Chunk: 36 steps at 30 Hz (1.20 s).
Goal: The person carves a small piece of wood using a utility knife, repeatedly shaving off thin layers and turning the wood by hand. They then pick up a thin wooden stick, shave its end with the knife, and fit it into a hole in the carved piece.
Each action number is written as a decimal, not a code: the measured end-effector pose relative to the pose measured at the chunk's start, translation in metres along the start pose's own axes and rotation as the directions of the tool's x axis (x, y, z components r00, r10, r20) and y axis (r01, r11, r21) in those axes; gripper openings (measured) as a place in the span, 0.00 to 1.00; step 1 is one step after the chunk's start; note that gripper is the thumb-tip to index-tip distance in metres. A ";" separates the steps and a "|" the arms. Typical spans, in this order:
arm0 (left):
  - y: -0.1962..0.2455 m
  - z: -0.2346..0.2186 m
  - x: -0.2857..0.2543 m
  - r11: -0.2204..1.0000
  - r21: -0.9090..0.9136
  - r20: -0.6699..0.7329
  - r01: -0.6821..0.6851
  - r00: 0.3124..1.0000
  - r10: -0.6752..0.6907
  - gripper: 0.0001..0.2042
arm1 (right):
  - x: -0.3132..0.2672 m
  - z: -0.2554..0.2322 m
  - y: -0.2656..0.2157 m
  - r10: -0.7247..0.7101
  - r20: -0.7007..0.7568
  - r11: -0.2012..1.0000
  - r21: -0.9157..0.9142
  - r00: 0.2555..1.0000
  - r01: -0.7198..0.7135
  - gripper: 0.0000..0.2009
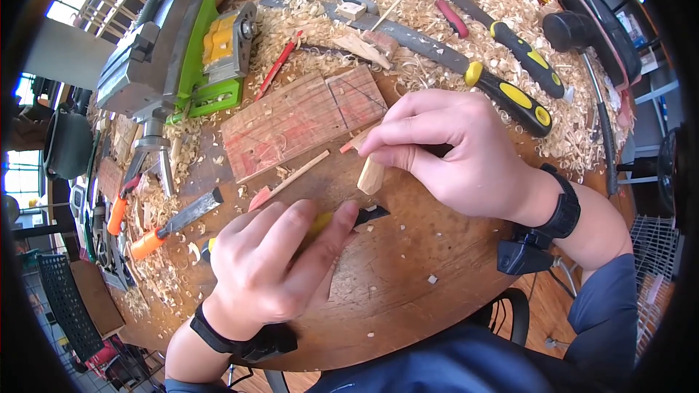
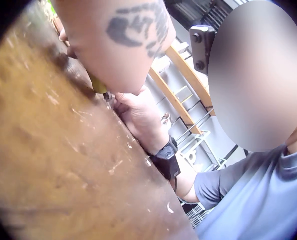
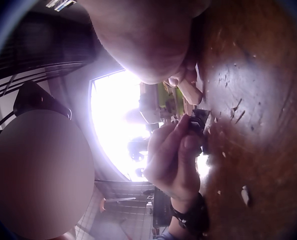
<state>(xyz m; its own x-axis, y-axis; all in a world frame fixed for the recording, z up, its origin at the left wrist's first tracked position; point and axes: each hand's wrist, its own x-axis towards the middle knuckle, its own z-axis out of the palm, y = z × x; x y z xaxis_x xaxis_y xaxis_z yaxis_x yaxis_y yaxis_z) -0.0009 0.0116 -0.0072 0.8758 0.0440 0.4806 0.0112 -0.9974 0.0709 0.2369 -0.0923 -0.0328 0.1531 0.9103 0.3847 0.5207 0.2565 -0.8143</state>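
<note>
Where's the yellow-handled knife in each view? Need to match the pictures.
Head: knife just below centre, dark end to the right.
Left wrist: knife left of and above centre, mostly hidden; a bit of yellow shows.
Right wrist: knife right of centre, about mid-height; only its dark end shows clearly.
Shared landmark: table, lower middle in head, left side in left wrist, right side in right wrist.

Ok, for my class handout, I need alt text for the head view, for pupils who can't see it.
A left hand grips a knife and a right hand pinches a piece of wood, over a table. Beyond lie a red-stained board, files and shavings, with a vise at upper left.
</note>
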 end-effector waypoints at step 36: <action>-0.020 0.000 0.000 0.997 0.059 -0.091 0.041 0.995 -0.036 0.19 | 0.000 0.002 0.004 -0.017 -0.012 0.999 0.047 1.000 0.017 0.05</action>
<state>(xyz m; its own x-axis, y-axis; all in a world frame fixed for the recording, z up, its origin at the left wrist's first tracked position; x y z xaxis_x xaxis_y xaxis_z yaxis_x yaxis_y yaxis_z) -0.0012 0.0314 -0.0088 0.8272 0.0849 0.5555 0.0757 -0.9963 0.0395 0.2373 -0.0904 -0.0363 0.1540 0.9020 0.4033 0.4831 0.2873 -0.8271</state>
